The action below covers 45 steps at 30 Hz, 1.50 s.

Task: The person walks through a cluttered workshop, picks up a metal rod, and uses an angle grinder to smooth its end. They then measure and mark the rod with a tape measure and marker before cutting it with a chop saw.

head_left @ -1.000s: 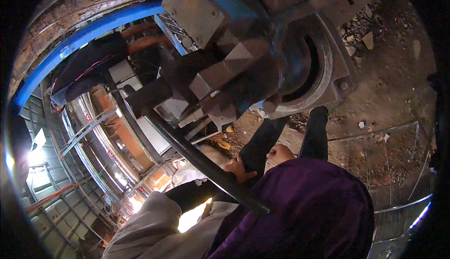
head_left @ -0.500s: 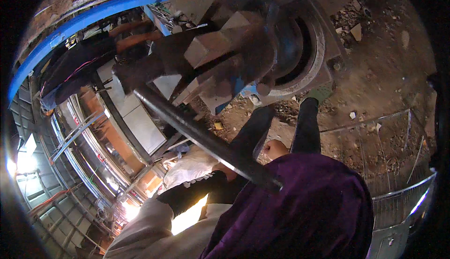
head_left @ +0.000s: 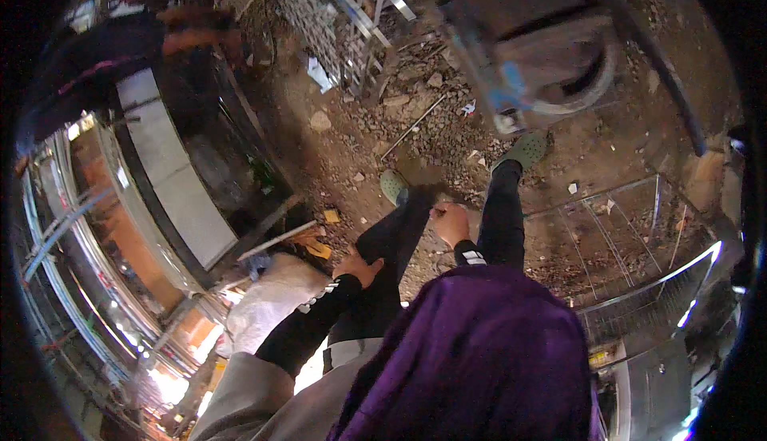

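My left hand (head_left: 357,268) is beside the dark trouser leg (head_left: 391,237), thumb apart from the fingers and nothing visible in it. A black cuff with white stripes covers that wrist. Over the ground between my legs is my right hand (head_left: 451,223), its fingers curled closed; whatever may be inside the curl is hidden. Purple cloth (head_left: 471,353) covers much of the lower middle. Beyond my feet, in green clogs (head_left: 527,150), stands a heavy, dirty machine (head_left: 579,49) with blue paint patches and a ring-shaped opening. A long dark bar (head_left: 675,97) slants down at its right.
Stony dirt ground (head_left: 343,149) carries rubble and a thin stick (head_left: 414,127). A metal lattice (head_left: 335,25) stands at the far side. Wire racks (head_left: 615,237) are at right, shelving with pale panels (head_left: 172,169) at left. Another person's arm (head_left: 200,39) shows at upper left.
The machine and its bar, which crossed the view in front of me, now appear farther to the upper right. Both my hands show more fully, and ground and lattice have come into sight.
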Each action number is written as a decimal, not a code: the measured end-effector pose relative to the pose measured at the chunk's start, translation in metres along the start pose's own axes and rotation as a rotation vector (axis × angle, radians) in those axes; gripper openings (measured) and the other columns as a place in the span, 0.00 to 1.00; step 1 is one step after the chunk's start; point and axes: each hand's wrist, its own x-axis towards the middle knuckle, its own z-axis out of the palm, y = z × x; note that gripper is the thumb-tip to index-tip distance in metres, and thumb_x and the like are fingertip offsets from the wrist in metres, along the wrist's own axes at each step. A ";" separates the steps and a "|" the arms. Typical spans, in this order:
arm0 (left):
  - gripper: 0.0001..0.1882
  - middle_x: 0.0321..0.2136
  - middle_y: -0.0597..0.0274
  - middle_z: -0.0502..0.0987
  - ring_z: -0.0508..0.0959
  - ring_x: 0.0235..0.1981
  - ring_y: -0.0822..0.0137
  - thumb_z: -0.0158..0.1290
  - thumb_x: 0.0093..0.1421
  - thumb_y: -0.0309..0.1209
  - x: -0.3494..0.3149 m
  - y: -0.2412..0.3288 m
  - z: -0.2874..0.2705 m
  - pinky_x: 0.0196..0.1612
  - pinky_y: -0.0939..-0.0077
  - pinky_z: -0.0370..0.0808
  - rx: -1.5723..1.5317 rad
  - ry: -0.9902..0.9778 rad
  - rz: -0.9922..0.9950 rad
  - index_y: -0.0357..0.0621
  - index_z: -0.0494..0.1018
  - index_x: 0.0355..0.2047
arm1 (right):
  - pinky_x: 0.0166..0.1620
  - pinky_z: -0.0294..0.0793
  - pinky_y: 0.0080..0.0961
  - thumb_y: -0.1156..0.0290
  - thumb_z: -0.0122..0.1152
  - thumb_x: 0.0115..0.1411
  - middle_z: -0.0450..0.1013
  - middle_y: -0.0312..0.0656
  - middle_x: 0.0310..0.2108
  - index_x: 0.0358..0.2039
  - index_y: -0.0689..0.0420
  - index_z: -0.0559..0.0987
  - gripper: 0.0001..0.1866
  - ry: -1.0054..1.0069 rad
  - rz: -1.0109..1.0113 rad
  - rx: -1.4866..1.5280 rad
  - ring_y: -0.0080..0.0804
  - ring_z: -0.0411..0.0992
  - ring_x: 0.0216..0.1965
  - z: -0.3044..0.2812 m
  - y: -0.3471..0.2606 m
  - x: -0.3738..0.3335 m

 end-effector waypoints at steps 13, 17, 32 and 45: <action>0.47 0.57 0.38 0.69 0.78 0.50 0.39 0.53 0.60 0.54 0.076 -0.155 0.146 0.50 0.46 0.76 -0.446 -0.017 0.005 0.50 0.49 0.73 | 0.42 0.80 0.47 0.65 0.60 0.58 0.81 0.50 0.30 0.49 0.53 0.82 0.18 -0.012 -0.050 -0.337 0.51 0.79 0.33 0.141 0.053 0.244; 0.46 0.56 0.38 0.69 0.78 0.50 0.39 0.53 0.61 0.54 0.096 -0.188 0.171 0.49 0.46 0.76 -0.437 0.011 0.012 0.51 0.49 0.73 | 0.45 0.77 0.42 0.66 0.63 0.62 0.81 0.47 0.39 0.57 0.53 0.79 0.22 0.016 -0.152 -0.515 0.44 0.78 0.40 0.144 0.120 0.365; 0.43 0.55 0.41 0.69 0.77 0.51 0.40 0.52 0.62 0.50 0.080 -0.176 0.188 0.48 0.46 0.76 -0.514 0.112 -0.015 0.55 0.49 0.73 | 0.41 0.82 0.44 0.45 0.62 0.62 0.82 0.53 0.38 0.41 0.54 0.88 0.25 0.531 0.309 -0.280 0.47 0.82 0.36 0.157 0.114 0.389; 0.49 0.59 0.36 0.67 0.74 0.56 0.38 0.59 0.57 0.53 0.044 -0.127 0.096 0.56 0.46 0.73 -0.638 0.079 0.035 0.46 0.52 0.72 | 0.41 0.81 0.37 0.72 0.64 0.62 0.77 0.47 0.34 0.33 0.63 0.78 0.07 0.364 0.453 0.768 0.38 0.78 0.36 0.081 0.001 0.225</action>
